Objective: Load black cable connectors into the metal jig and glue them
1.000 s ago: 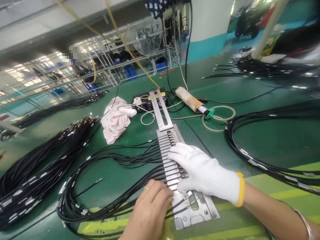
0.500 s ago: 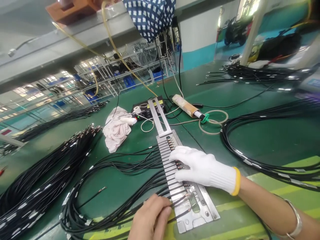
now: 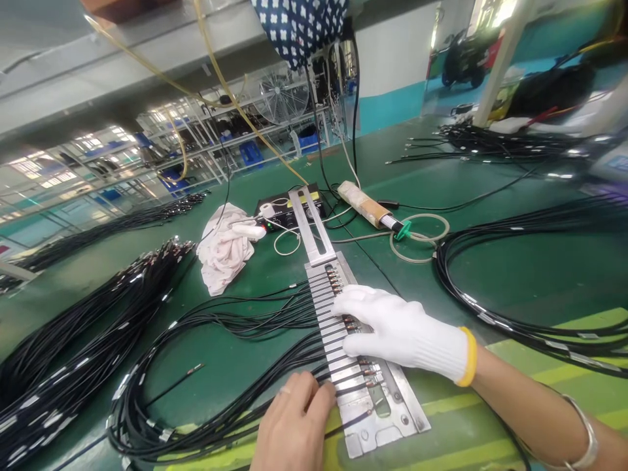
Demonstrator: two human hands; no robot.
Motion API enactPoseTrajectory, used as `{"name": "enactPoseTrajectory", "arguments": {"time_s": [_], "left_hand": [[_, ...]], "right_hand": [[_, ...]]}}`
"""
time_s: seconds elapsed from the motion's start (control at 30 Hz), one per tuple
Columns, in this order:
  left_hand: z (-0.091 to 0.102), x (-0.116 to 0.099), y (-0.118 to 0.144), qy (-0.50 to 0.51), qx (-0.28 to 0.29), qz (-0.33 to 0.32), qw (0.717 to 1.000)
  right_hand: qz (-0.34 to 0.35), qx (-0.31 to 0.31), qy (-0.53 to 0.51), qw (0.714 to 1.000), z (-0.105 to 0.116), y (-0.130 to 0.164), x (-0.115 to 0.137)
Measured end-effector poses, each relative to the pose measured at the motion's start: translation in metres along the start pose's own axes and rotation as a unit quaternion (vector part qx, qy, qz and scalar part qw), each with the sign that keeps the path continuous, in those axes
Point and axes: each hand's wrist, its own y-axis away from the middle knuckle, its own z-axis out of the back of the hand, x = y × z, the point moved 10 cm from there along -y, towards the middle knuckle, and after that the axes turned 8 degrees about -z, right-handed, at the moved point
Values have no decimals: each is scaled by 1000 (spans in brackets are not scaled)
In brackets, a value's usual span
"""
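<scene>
A long slotted metal fixture [image 3: 360,439] lies on the bench, with several thin black cables [image 3: 289,307] running into its left side. Their bare, copper-coloured ends form a row along its middle. My right hand [image 3: 392,330], in a white knitted glove with a yellow cuff, rests on top of the fixture over part of that row, thumb and fingers apart. At the lower left edge, my bare left hand [image 3: 297,418] is closed, fingertips pinching a black cable [image 3: 350,390] whose end lies on the fixture. Below it another cable crosses the plate.
Large black cable bundles [image 3: 73,353] lie at left, with more coiled cables [image 3: 471,294] at right. Behind the fixture are a crumpled pale cloth [image 3: 226,248], a black control box [image 3: 279,212] and a wrapped tool [image 3: 366,206] with a green tip. Hoses and cords hang above.
My left fingers have shifted slightly, and the pinched cable's end now sits lower against the fixture. My right hand stays in place. The view has tilted a little.
</scene>
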Motion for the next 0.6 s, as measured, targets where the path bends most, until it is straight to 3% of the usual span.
{"name": "enactPoseTrajectory", "arguments": {"time_s": [0.23,0.43,0.6], "left_hand": [[-5,0,-2,43,6,-7,999],[2,0,-11,92,-14,10,996],[-9,1,-10,115,29,25,993]], "right_hand": [[-2,-6,8,1000,1,2,1],[-15,-14,5,1000,7,5,-4],[-11,-14,55,998,8,8,-5]]}}
